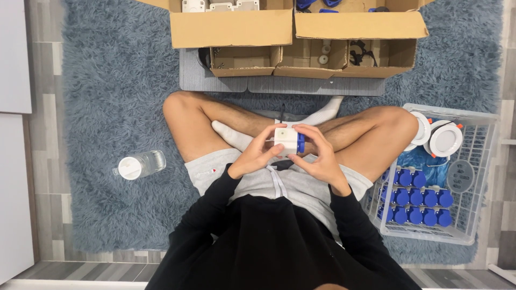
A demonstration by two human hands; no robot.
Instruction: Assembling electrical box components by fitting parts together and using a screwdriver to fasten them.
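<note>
White plastic block [285,139] with a blue cap [301,143] on one side sits over my lap, raised just above my crossed legs, and I hold it between both hands. My left hand [254,157] cups its left face with the fingers curled up around the top edge; my right hand [318,156] wraps the right face, fingertips closed over the blue cap end. Both hands are pressed in on the block, neither one spread. I judge it light and rigid, a smooth moulded housing that could slip under a loose hold, so the flat white faces look like the safest places to grip, with the blue cap left free. Beyond the block, past my knees, stand open cardboard boxes [293,32] with stiff flaps and small parts inside. Right of the block, beside my knee, a white wire basket [475,177] holds rows of blue capped pieces [416,207] and two round white discs [445,138]. Left of the block, well apart, a clear bottle [139,165] with a white lid lies on the shaggy grey-blue rug [107,80].
</note>
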